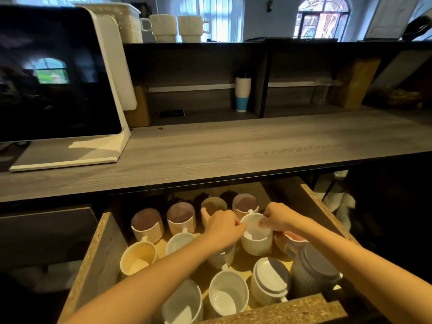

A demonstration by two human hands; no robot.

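Observation:
An open drawer [98, 253] below the counter holds several mugs. Both my hands reach into it and meet at one white ribbed mug [257, 239] in the drawer's middle right. My left hand [222, 228] has its fingers curled at the mug's left rim. My right hand [278, 218] pinches the rim on the mug's right side. Other white and cream mugs [228, 293] stand around it, and brown-toned mugs [181, 217] fill the back row. A grey mug [311, 270] stands at the right, close under my right forearm.
A grey wooden counter [233, 148] runs above the drawer. A dark screen on a white stand [53, 73] sits at its left. A stack of paper cups [242, 94] stands in the shelf behind. Two white mugs [177, 28] rest on the top shelf.

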